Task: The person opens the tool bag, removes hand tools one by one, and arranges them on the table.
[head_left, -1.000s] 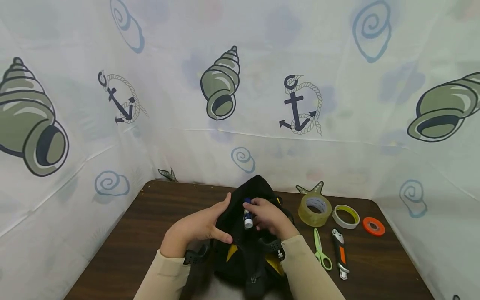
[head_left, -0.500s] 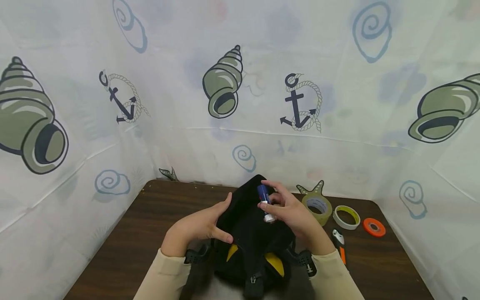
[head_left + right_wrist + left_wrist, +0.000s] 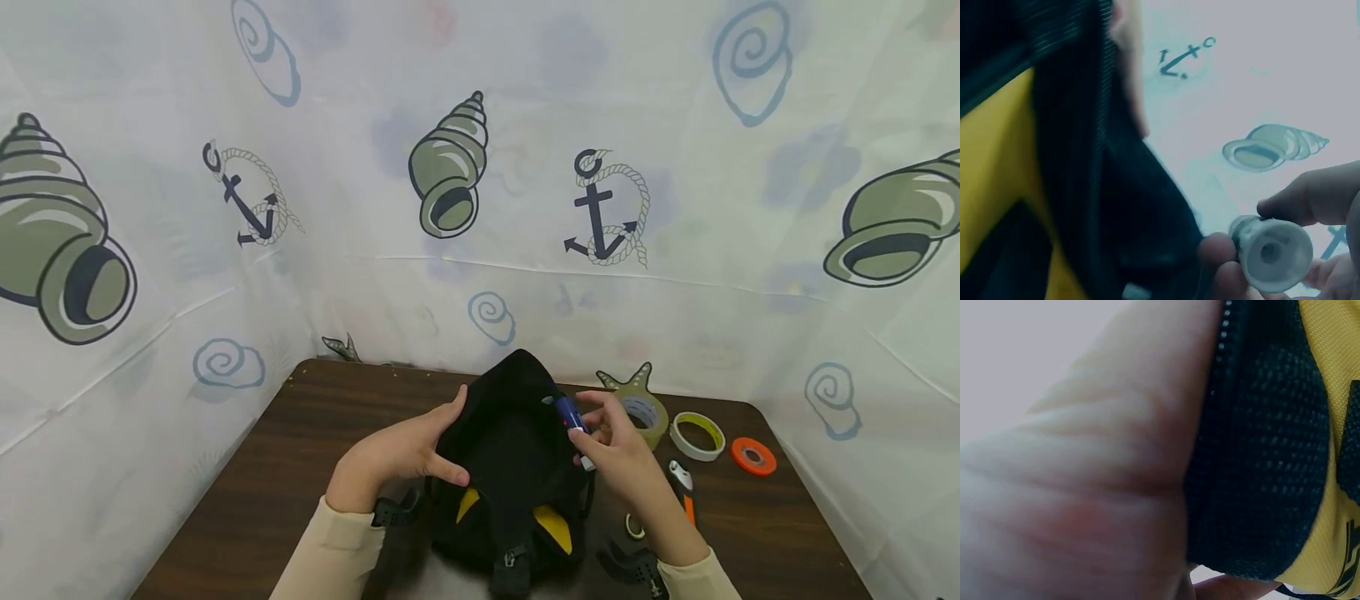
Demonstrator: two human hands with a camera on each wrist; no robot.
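A black bag (image 3: 517, 450) with yellow patches stands upright at the middle of the table, its top gaping. My left hand (image 3: 405, 446) grips its left side, thumb on the near face; the other fingers are mostly hidden behind it. In the left wrist view, that hand lies against the zipper edge of the bag (image 3: 1266, 437). By the bag's right edge, my right hand (image 3: 618, 450) pinches a glue stick (image 3: 572, 417) with a blue cap, tilted to the upper left. The right wrist view shows the round white base of the glue stick (image 3: 1275, 253) between thumb and fingers.
On the right lie a clear tape roll (image 3: 654, 421), a white tape roll (image 3: 697, 436) with a yellow core and an orange roll (image 3: 753, 456). My right forearm partly covers a utility knife (image 3: 682, 483) and green scissors (image 3: 634, 527). Patterned curtains surround the brown table (image 3: 300, 450).
My right hand has moved right with the glue stick, from over the bag's opening to its right edge. The glue stick tilts more now. My left hand keeps its grip on the bag.
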